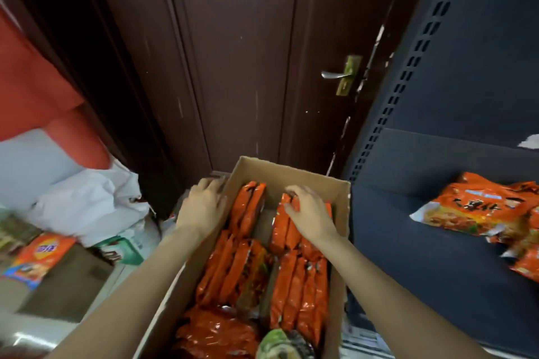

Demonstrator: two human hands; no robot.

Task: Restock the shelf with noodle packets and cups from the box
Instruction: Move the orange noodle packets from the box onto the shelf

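An open cardboard box (291, 173) stands in front of me, packed with several orange noodle packets (294, 285) standing on edge. My left hand (201, 204) grips the box's far left corner from outside. Inside the box, my right hand (310, 213) curls its fingers round the top of an orange packet (281, 224) in the far right row. A green cup lid (284, 344) shows at the box's near end. On the dark blue shelf (423, 213) to the right lie several orange packets (466, 210).
A dark brown door (233, 52) with a metal handle (335, 75) stands right behind the box. At the left lie white plastic bags (93, 204), another orange packet (40, 256) on a carton, and a red cloth.
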